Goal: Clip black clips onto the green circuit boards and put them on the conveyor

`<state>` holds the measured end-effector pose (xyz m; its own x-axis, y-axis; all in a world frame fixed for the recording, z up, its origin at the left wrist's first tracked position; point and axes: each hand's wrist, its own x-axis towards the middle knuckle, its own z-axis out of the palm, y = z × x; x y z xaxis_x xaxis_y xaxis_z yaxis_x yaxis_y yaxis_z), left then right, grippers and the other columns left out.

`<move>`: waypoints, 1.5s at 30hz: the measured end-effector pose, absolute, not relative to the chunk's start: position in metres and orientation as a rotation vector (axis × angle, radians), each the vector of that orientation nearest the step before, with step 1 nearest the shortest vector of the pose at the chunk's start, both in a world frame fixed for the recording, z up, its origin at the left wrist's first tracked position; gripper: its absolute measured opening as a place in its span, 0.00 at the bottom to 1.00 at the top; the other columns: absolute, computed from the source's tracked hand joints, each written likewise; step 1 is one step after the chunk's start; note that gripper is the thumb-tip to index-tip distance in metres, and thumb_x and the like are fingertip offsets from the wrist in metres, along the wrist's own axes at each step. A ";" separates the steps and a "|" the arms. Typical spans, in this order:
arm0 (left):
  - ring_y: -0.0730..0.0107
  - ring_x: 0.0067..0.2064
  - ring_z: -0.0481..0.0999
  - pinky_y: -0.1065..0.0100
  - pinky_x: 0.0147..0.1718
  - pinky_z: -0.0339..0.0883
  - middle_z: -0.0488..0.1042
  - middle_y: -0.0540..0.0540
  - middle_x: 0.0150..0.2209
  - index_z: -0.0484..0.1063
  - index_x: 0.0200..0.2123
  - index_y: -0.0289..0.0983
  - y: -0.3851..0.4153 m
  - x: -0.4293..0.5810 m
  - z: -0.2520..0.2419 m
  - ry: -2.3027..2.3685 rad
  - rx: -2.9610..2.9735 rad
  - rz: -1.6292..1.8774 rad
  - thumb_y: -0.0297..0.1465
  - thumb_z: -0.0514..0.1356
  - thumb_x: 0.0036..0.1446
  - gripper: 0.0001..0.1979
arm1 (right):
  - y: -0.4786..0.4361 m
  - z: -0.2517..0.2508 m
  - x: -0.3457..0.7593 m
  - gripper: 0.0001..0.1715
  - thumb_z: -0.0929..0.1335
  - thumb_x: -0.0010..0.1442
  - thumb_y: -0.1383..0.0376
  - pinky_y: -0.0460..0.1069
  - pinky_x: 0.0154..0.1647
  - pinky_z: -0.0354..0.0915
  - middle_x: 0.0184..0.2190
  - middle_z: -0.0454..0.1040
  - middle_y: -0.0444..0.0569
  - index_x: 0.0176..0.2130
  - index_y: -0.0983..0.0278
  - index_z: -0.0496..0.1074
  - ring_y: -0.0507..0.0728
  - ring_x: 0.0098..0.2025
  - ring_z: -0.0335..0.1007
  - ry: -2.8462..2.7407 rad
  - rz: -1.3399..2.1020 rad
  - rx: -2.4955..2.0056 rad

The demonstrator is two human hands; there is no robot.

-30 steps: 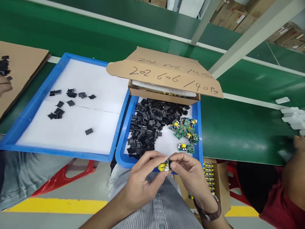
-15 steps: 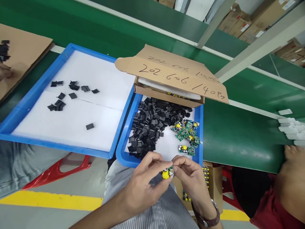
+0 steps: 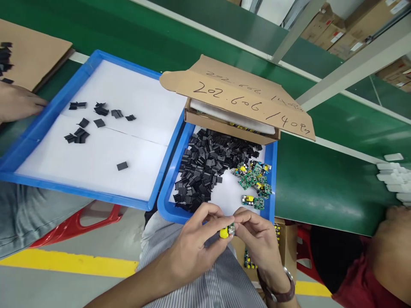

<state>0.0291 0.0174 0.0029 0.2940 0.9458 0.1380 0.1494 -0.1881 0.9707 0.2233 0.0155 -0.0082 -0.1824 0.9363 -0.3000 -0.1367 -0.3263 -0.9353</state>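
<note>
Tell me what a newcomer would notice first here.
Probably the heap of black pieces in the central blue tray, green boards at its right. Below, the left hand grips a board with a yellow part, the right hand at its edge. Above, a cardboard flap bears handwritten numbers.

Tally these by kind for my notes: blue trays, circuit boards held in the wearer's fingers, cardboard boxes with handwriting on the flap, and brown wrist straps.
Blue trays: 2
Held circuit board: 1
Handwritten cardboard box: 1
Brown wrist strap: 1
Total: 5
</note>
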 end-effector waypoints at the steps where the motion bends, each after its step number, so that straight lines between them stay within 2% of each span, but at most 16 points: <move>1: 0.68 0.44 0.76 0.67 0.43 0.76 0.71 0.44 0.47 0.74 0.57 0.44 0.018 0.029 0.003 1.035 1.585 1.012 0.20 0.62 0.62 0.23 | 0.016 -0.008 0.223 0.03 0.74 0.63 0.64 0.47 0.34 0.68 0.31 0.75 0.46 0.38 0.59 0.82 0.53 0.33 0.71 -1.014 1.640 -1.234; 5: 0.67 0.45 0.78 0.66 0.43 0.77 0.73 0.45 0.46 0.75 0.55 0.44 0.020 0.027 0.003 1.052 1.553 0.978 0.23 0.65 0.61 0.20 | 0.020 -0.013 0.217 0.06 0.78 0.58 0.60 0.48 0.33 0.69 0.29 0.75 0.46 0.33 0.60 0.82 0.54 0.31 0.71 -0.834 1.721 -1.149; 11: 0.67 0.47 0.77 0.66 0.46 0.76 0.73 0.45 0.46 0.74 0.58 0.45 0.019 0.023 0.004 1.046 1.577 0.973 0.24 0.65 0.62 0.22 | 0.024 -0.013 0.210 0.09 0.81 0.52 0.59 0.47 0.32 0.70 0.27 0.76 0.45 0.31 0.60 0.83 0.53 0.29 0.71 -0.678 1.792 -1.148; 18: 0.65 0.49 0.77 0.64 0.48 0.76 0.73 0.44 0.47 0.72 0.61 0.45 0.019 0.021 -0.001 1.050 1.593 1.008 0.23 0.63 0.64 0.24 | 0.021 -0.021 0.210 0.04 0.79 0.57 0.62 0.47 0.35 0.72 0.31 0.79 0.46 0.35 0.60 0.84 0.53 0.33 0.74 -0.769 1.719 -1.216; 23: 0.65 0.49 0.79 0.64 0.49 0.77 0.76 0.45 0.47 0.74 0.60 0.46 0.019 0.020 -0.007 1.096 1.501 0.977 0.27 0.66 0.63 0.22 | 0.019 -0.018 0.214 0.16 0.80 0.54 0.60 0.49 0.32 0.76 0.29 0.80 0.45 0.44 0.59 0.83 0.54 0.29 0.76 -0.690 1.793 -1.263; 27: 0.62 0.53 0.79 0.61 0.50 0.77 0.76 0.43 0.53 0.76 0.57 0.45 0.018 0.018 -0.011 1.082 1.418 0.969 0.28 0.66 0.62 0.21 | 0.015 -0.014 0.219 0.08 0.76 0.60 0.59 0.49 0.31 0.77 0.29 0.80 0.46 0.37 0.62 0.82 0.54 0.27 0.78 -0.750 1.867 -1.220; 32: 0.63 0.52 0.79 0.64 0.48 0.78 0.78 0.43 0.52 0.74 0.57 0.44 0.015 0.017 -0.017 1.047 1.394 0.947 0.24 0.65 0.62 0.22 | 0.017 -0.011 0.217 0.14 0.76 0.61 0.58 0.46 0.24 0.73 0.23 0.77 0.44 0.29 0.64 0.77 0.51 0.21 0.74 -0.787 1.875 -1.240; 39: 0.64 0.50 0.81 0.64 0.50 0.79 0.79 0.42 0.51 0.73 0.59 0.41 0.015 0.021 -0.017 1.097 1.656 1.140 0.20 0.65 0.60 0.25 | 0.014 -0.010 0.197 0.19 0.76 0.60 0.55 0.44 0.18 0.70 0.18 0.74 0.41 0.28 0.64 0.73 0.49 0.16 0.70 -0.687 1.786 -1.306; 45: 0.64 0.51 0.80 0.64 0.50 0.79 0.77 0.40 0.52 0.70 0.62 0.38 0.015 0.029 -0.017 1.205 1.859 1.149 0.20 0.64 0.62 0.25 | 0.014 -0.018 0.186 0.20 0.76 0.59 0.56 0.42 0.13 0.65 0.15 0.68 0.36 0.26 0.64 0.69 0.46 0.12 0.59 -0.426 1.826 -1.197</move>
<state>0.0292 0.0153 -0.0167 0.1996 0.9238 0.3266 0.3697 -0.3797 0.8480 0.1865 0.0137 -0.0177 -0.1423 0.8173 -0.5584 -0.4856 -0.5493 -0.6801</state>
